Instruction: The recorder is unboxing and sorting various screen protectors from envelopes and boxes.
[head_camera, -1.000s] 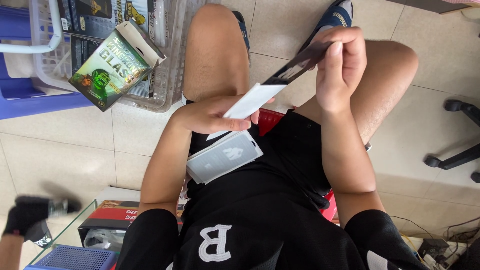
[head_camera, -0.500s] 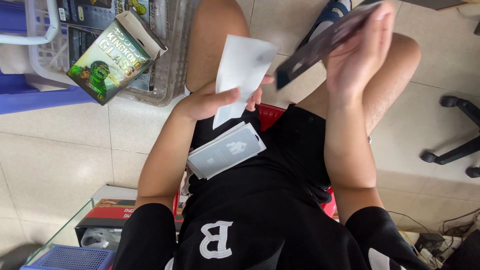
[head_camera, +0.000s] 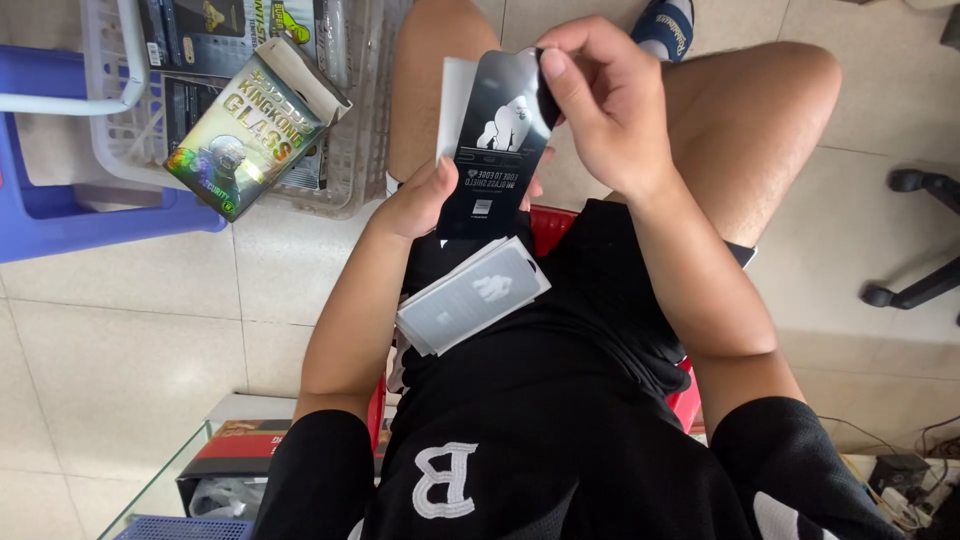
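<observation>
I sit on a red stool (head_camera: 545, 228) and look down at my lap. My left hand (head_camera: 425, 200) grips the lower edge of a black glossy sleeve (head_camera: 495, 140) with a white card (head_camera: 455, 100) behind it. My right hand (head_camera: 605, 100) pinches the top of the same black sleeve. A small stack of grey flat packets (head_camera: 470, 297) rests on my black shorts, just below my left wrist.
A clear plastic basket (head_camera: 350, 150) with several packaged boxes stands on a blue stool (head_camera: 60, 215) at upper left; one open green-gold box (head_camera: 245, 125) leans on its rim. A glass-topped cabinet (head_camera: 180, 470) is at lower left. Chair wheels (head_camera: 910, 240) are at right.
The black sleeve came down from the upper right and now lies in front of the white card, held by both hands. The view has shifted slightly.
</observation>
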